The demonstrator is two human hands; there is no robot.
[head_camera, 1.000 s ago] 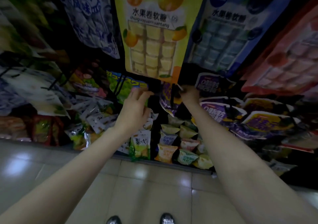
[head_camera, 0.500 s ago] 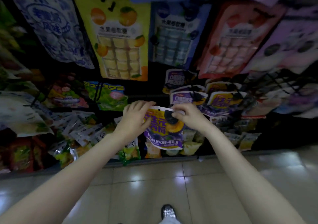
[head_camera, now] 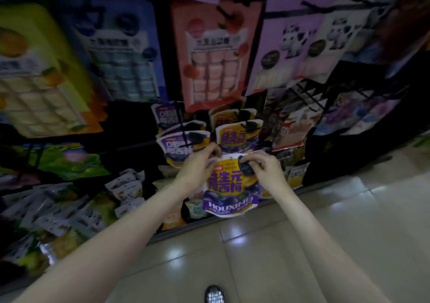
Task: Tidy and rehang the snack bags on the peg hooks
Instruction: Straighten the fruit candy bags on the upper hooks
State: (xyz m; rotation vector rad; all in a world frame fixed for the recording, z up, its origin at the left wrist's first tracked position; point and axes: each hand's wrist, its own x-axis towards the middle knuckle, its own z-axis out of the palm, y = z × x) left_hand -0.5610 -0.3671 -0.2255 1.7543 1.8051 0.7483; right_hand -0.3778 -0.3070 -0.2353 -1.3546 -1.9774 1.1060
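I hold a yellow and purple plum snack bag upright in front of the rack. My left hand pinches its top left corner. My right hand grips its top right edge, beside the dark fruit picture. Just behind it, matching yellow bags hang on a peg hook. To their left, purple bags of the same brand hang on a black peg hook.
Large candy bags fill the upper rack: yellow, blue, pink and lilac. Small packets crowd the low shelf at the left. Tiled floor lies below, with a shoe tip at the bottom edge.
Both hands took the yellow and purple bag away from the rack and carried it to the right. It now sits in front of the matching yellow bags, and the view has swung right.
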